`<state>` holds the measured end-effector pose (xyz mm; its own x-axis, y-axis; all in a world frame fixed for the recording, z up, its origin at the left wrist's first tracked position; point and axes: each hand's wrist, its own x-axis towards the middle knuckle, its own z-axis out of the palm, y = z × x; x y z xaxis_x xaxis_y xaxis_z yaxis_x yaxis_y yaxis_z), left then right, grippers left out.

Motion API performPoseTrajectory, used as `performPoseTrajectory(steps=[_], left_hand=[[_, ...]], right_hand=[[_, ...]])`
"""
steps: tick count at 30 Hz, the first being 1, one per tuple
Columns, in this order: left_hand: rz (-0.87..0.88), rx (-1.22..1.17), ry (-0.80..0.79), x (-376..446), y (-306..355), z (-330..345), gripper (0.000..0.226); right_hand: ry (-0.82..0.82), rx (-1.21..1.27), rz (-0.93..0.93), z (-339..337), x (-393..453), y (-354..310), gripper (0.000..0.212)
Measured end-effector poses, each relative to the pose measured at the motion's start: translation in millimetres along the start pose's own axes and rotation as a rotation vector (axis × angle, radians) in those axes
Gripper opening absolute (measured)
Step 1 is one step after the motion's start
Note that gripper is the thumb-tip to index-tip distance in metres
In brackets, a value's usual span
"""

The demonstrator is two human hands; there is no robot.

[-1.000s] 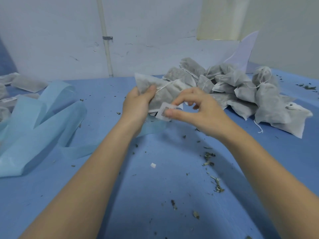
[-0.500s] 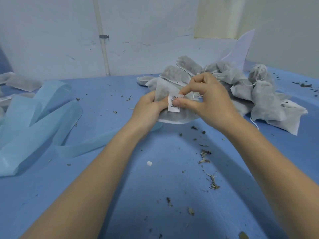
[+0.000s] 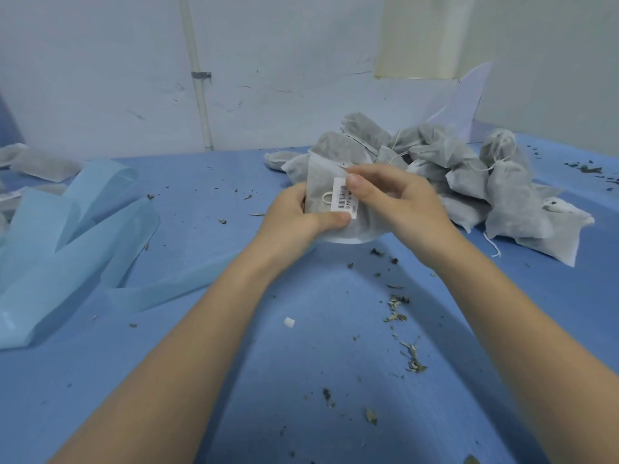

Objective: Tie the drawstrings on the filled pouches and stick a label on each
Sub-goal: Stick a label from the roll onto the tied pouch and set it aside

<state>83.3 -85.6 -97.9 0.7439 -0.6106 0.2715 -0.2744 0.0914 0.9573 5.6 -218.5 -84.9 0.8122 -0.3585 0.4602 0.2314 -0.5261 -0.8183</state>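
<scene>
Far left of the pouch (image 3: 321,192) I hold, folded pale-blue strips (image 3: 67,236) lie on the blue surface (image 3: 301,380), with a few flat pouches (image 3: 43,164) behind them by the wall. Just left of the pouch, my left hand (image 3: 298,222) has its grip closed on it, thumb across the lower front and the other fingers behind. On the pouch's front sits a white barcode label (image 3: 343,199), beside a small loop of drawstring (image 3: 326,197). Just right of the pouch, my right hand (image 3: 395,195) curls in, its thumb pressing the label's upper edge against the fabric. Below the pouch, dried leaf crumbs (image 3: 398,309) and a small white scrap (image 3: 289,322) lie scattered. Behind and right of the pouch, a heap of filled pouches (image 3: 469,182) rests on the surface, strings trailing.
</scene>
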Motion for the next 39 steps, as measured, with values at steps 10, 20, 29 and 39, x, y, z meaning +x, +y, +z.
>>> performPoseTrajectory(steps=[10, 20, 29, 39], left_hand=[[0.016, -0.031, 0.024, -0.7, -0.7, 4.9, 0.021], [-0.087, -0.113, 0.380, 0.1, -1.4, 8.9, 0.021], [-0.185, -0.417, 0.506, -25.3, 20.6, -8.5, 0.021], [0.028, -0.738, 0.708, -57.3, 50.5, -86.3, 0.042]], right_hand=[[0.189, 0.066, -0.008, 16.9, 5.2, 3.3, 0.011], [0.105, 0.203, 0.247, 22.2, -15.9, 14.4, 0.071], [0.239, 0.815, 0.337, 61.7, -8.2, -13.1, 0.030], [-0.305, 0.611, 0.197, 204.6, 30.3, -139.8, 0.082]])
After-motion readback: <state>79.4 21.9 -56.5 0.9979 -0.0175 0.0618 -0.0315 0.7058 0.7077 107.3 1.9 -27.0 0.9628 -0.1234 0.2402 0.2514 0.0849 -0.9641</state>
